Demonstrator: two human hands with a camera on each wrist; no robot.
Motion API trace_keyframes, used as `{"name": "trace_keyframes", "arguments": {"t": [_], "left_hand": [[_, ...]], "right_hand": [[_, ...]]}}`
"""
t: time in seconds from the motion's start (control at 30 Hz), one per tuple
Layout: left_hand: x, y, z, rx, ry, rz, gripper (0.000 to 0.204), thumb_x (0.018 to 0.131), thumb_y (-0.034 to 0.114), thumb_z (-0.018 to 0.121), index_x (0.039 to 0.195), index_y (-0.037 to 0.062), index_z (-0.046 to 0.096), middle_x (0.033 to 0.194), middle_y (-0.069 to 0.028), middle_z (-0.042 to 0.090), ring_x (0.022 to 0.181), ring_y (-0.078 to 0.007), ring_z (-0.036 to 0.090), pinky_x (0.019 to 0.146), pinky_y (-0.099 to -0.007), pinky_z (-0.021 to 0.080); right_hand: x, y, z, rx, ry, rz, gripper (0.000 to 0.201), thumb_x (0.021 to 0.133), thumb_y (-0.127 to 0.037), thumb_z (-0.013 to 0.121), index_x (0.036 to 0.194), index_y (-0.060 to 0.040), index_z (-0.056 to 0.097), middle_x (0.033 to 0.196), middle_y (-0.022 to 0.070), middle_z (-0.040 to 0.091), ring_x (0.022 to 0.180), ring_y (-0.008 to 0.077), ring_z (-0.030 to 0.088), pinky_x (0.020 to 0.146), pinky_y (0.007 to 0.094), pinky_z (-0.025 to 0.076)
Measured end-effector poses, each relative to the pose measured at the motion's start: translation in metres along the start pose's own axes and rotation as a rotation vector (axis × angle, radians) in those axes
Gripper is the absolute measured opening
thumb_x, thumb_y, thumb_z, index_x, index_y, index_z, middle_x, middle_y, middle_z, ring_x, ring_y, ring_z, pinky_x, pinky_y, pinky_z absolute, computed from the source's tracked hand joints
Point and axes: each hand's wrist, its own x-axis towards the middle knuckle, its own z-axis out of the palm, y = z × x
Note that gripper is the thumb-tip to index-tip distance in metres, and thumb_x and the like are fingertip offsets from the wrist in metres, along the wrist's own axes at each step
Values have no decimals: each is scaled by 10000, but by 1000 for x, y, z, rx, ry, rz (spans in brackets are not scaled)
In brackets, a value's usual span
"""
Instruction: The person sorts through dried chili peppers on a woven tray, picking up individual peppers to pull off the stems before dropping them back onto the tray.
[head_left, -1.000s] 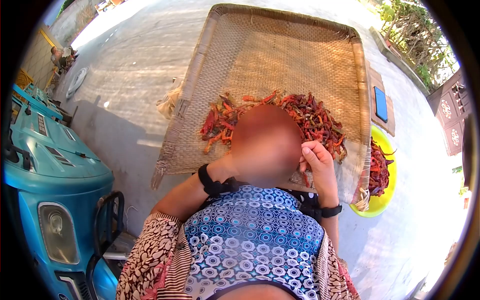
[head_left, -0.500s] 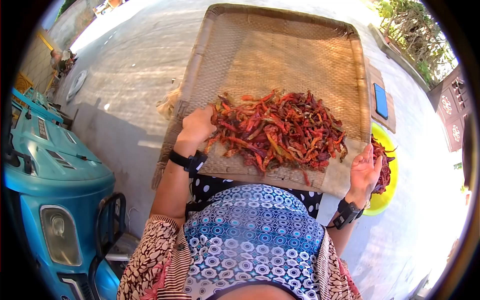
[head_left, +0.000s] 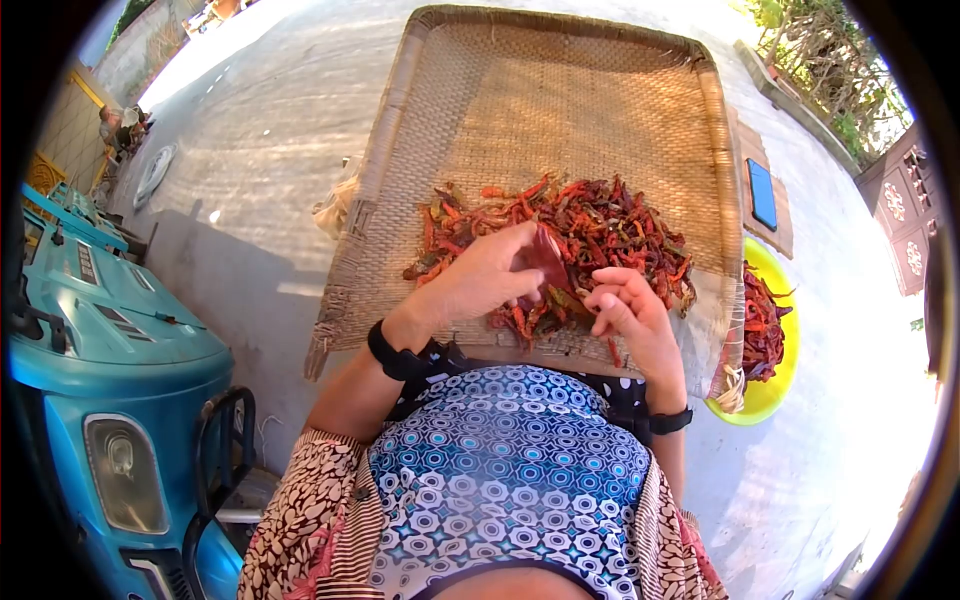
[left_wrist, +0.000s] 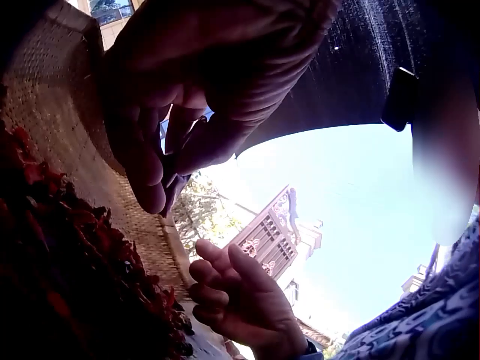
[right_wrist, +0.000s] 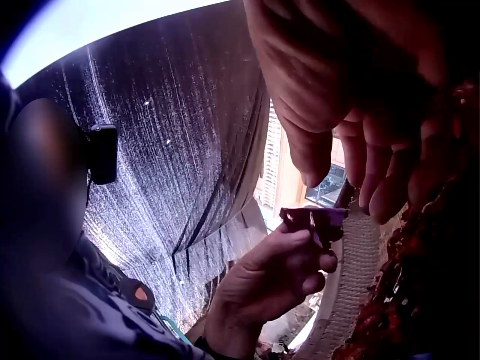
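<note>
Pepper (head_left: 545, 258) at the center of the head view, over the near part of the pile of dried peppers (head_left: 600, 230). Slants there from upper left to lower right, with the long axis leading away from the fingers of the left hand (head_left: 470, 280) toward the lower right. Runs nearly level across the lower middle of the right wrist view, and steeply down to a narrow end in the left wrist view. Cannot tell which end bears the stem.

Looks dark red and thin in the head view, flattened, with a slightly glossy skin; turns purplish in the shade of the right wrist view, with an uneven lower edge.

Pinched between thumb and fingers of the left hand. Nothing in the grasp of the right hand (head_left: 635, 325), just to the right of the pepper, with fingers loosely bent and released.

Beneath both hands, at the middle of the frame, the heap in red, orange and brown, on the lower part of a woven tray (head_left: 560, 110). At the right, a yellow basin (head_left: 790, 345) with more red peppers inside; above it, a blue phone (head_left: 762, 195) on a brown board (head_left: 750, 150). At the left edge, a blue vehicle (head_left: 120, 330).
</note>
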Motion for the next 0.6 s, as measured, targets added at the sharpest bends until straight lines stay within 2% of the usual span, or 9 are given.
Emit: {"name": "trace_keyframes", "arguments": {"t": [0.07,0.1,0.2,0.23,0.33,0.43,0.53,0.6], "left_hand": [[10,-16,14,-13,-87,47,155,935,64,545,1089,51,527,941,-20,589,776,-77,599,652,-240,511],[10,-15,20,-9,-111,70,144,933,81,569,1070,53,536,900,-9,571,758,-72,588,649,-232,503],[17,-30,27,-52,-22,160,158,928,87,585,1074,42,543,908,-9,577,769,-76,585,663,-230,497],[23,-38,26,52,36,289,165,919,88,602,1063,26,551,905,-7,577,788,-80,575,676,-229,488],[20,-34,23,-24,-30,67,154,909,93,619,1039,25,571,916,-8,580,816,-85,574,682,-231,482],[24,-42,16,-6,49,28,171,877,107,652,1018,32,593,920,-32,584,840,-108,578,701,-252,485],[19,-40,1,508,355,175,204,836,111,675,1009,31,603,933,-74,586,856,-163,581,744,-298,489],[24,-58,-17,585,396,170,214,806,108,676,991,33,598,940,-113,581,873,-238,586,779,-349,488]], "right_hand": [[1,-3,18,-50,-39,5,274,947,-152,600,1187,-33,543,943,40,644,729,66,573,624,218,477],[3,-1,21,-88,-31,41,228,942,-150,608,1129,-28,562,932,36,643,727,66,573,618,219,481],[6,7,13,-35,-16,103,168,937,-135,612,1056,-22,575,922,27,640,703,60,564,604,207,473],[7,9,12,-27,-10,95,133,938,-128,611,1008,-22,573,881,17,636,678,56,557,593,197,464],[7,14,14,-16,-33,57,130,937,-125,611,1006,-22,573,850,9,633,665,54,554,588,196,458],[5,8,8,-9,28,82,129,933,-117,614,1008,-20,572,843,4,629,660,50,550,594,196,454],[4,11,-18,46,213,-22,120,946,-158,597,1005,-54,587,852,5,633,640,54,549,601,200,444],[-1,9,-40,165,414,-79,146,955,-192,586,1018,-61,583,853,10,638,622,78,554,599,213,431]]}}
